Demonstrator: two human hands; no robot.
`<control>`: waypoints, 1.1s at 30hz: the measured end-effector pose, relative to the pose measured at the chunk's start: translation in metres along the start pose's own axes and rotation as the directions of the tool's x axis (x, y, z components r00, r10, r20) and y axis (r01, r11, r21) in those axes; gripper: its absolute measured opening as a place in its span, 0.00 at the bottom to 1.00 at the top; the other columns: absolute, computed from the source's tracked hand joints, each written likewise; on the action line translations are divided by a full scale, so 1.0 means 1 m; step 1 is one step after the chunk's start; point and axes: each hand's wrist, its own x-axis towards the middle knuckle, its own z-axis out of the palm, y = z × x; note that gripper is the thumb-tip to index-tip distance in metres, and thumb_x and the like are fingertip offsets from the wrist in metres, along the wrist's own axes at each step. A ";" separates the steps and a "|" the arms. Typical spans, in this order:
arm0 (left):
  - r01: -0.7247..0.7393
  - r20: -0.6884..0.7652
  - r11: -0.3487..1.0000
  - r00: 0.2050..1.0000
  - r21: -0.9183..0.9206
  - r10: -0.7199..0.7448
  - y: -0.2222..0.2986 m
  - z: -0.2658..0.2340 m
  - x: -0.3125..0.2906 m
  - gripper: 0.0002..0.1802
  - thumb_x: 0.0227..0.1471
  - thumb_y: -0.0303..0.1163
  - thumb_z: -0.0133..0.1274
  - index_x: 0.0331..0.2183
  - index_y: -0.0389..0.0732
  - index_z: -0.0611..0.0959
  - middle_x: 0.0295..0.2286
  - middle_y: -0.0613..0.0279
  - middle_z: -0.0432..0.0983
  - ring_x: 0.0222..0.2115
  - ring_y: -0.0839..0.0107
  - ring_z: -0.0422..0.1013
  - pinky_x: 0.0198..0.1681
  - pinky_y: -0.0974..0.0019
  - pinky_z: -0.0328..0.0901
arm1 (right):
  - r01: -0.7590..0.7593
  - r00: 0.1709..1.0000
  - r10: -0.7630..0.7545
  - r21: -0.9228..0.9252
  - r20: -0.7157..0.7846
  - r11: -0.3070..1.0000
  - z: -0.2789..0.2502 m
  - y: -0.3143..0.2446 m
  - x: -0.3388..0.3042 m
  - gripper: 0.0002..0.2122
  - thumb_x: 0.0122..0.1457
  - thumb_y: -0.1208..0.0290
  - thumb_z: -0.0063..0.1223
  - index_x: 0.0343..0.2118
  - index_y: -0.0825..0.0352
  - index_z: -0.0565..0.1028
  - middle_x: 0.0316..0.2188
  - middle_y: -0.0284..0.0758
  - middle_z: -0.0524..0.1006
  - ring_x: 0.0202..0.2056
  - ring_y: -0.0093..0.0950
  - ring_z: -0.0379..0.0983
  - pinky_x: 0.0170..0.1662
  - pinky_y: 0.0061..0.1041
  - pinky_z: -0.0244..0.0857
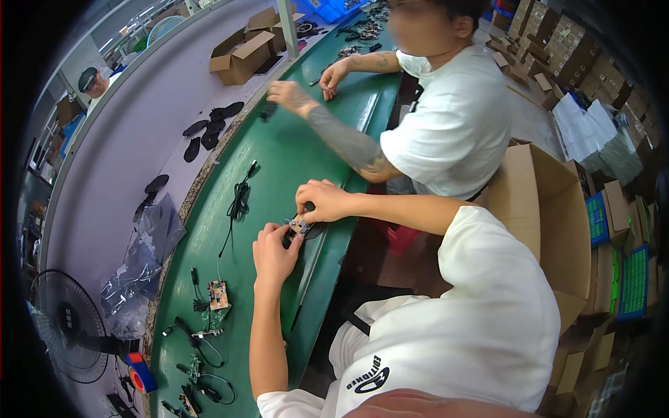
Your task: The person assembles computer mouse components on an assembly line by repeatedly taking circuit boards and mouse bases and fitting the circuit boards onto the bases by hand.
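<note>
At frame centre, a small, flat, tan circuit board (300,224) is pinched by the bare left hand (274,252) and bare right hand (325,200); fitting seems underway, steady alignment probably required.

The hands (273,256) partly hide the circuit board (300,224), its parts indistinct.

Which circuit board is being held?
The tan board between the left hand and right hand; the other boards lie on the green table.
</note>
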 end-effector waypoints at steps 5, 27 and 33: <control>-0.017 -0.046 0.985 0.999 -0.170 0.009 -0.010 0.011 0.003 0.22 0.45 0.36 0.69 0.41 0.33 0.87 0.36 0.54 0.77 0.38 0.56 0.74 0.43 0.57 0.67 | 0.171 0.985 -0.171 -0.005 -0.023 0.985 -0.003 0.018 -0.026 0.13 0.58 0.67 0.58 0.45 0.58 0.83 0.52 0.33 0.77 0.57 0.34 0.68 0.58 0.40 0.59; -0.031 -0.080 0.999 0.996 0.041 0.034 0.006 0.015 0.000 0.20 0.49 0.36 0.65 0.42 0.35 0.86 0.38 0.57 0.75 0.41 0.57 0.71 0.43 0.56 0.62 | -0.095 0.995 0.092 0.058 0.046 0.994 -0.014 -0.007 -0.001 0.08 0.50 0.61 0.64 0.29 0.58 0.81 0.43 0.29 0.76 0.52 0.33 0.67 0.53 0.37 0.56; -0.041 -0.025 0.999 0.999 0.011 0.041 0.008 0.007 0.006 0.20 0.51 0.35 0.64 0.43 0.33 0.85 0.40 0.53 0.76 0.42 0.54 0.72 0.44 0.56 0.63 | -0.110 0.994 0.110 0.007 0.009 0.994 -0.008 -0.003 0.005 0.10 0.47 0.60 0.66 0.28 0.59 0.81 0.41 0.29 0.76 0.50 0.33 0.68 0.52 0.36 0.57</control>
